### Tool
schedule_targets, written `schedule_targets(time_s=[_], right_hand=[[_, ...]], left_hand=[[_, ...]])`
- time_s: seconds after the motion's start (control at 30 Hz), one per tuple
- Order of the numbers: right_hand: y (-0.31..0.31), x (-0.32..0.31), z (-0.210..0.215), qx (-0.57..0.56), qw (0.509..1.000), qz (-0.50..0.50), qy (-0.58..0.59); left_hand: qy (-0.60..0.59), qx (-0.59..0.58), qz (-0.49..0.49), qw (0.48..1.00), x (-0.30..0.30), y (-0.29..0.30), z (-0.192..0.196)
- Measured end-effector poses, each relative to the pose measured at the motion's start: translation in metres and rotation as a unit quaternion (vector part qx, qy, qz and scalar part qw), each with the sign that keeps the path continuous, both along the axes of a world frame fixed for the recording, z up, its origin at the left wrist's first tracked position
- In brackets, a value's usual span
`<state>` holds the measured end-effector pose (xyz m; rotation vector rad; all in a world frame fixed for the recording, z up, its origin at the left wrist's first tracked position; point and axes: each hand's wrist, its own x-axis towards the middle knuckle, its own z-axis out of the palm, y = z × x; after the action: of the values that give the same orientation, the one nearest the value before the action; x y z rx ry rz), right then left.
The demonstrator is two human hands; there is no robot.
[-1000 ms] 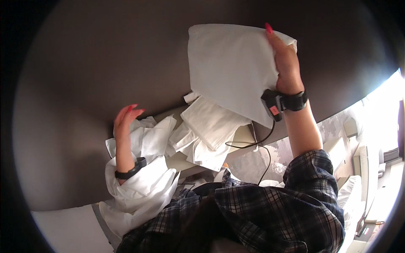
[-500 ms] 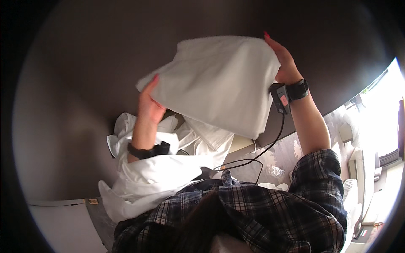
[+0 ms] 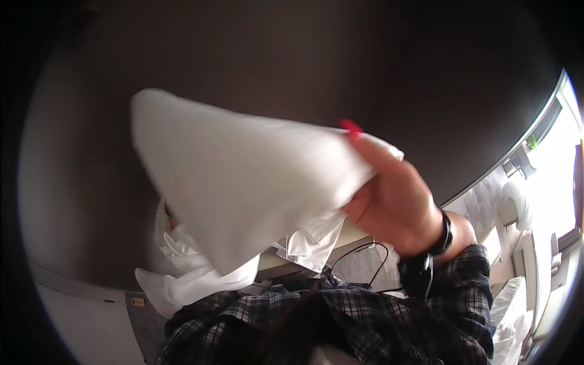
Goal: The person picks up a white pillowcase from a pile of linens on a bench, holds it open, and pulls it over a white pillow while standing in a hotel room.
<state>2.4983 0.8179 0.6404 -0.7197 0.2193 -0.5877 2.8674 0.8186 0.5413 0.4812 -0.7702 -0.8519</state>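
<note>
A: Where is the white cloth [image 3: 243, 176]?

B: Held up in the air, above the pile of white garments [image 3: 182, 267] and in front of the dark table [image 3: 274, 55]. It is spread wide, not folded flat.

A: Right hand [image 3: 395, 207]?

B: The cloth's right edge is pinched; the fingers [image 3: 365, 143] are pressed together over the fabric, one red nail tip visible.

A: Left hand?

B: Hidden behind the cloth. Finger state cannot be told.

A: Progress?

B: Judged early: one piece is lifted and opened, nothing is seen laid down neatly. The pile below the cloth is crumpled and looks unhandled, so most of the work seems left.
</note>
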Motion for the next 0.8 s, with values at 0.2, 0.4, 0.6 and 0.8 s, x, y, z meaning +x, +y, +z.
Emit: schedule_targets(time_s=[0.2, 0.4, 0.6, 0.8], right_hand=[[0.118, 0.059, 0.048, -0.304, 0.926, -0.047, 0.219], [0.129, 0.094, 0.006, -0.507, 0.721, 0.396, -0.256], [0.025, 0.081, -0.070, -0.452, 0.789, 0.392, -0.141], [-0.080, 0.054, -0.277, -0.316, 0.860, 0.339, 0.213]], left_hand=[[-0.006, 0.222, 0.173, 0.959, 0.060, -0.064, -0.095], [-0.073, 0.065, 0.005, 0.995, 0.045, -0.068, -0.029], [-0.084, -0.026, 0.063, 0.994, -0.002, -0.037, 0.031], [-0.201, 0.053, 0.104, 0.973, -0.027, 0.004, 0.006]])
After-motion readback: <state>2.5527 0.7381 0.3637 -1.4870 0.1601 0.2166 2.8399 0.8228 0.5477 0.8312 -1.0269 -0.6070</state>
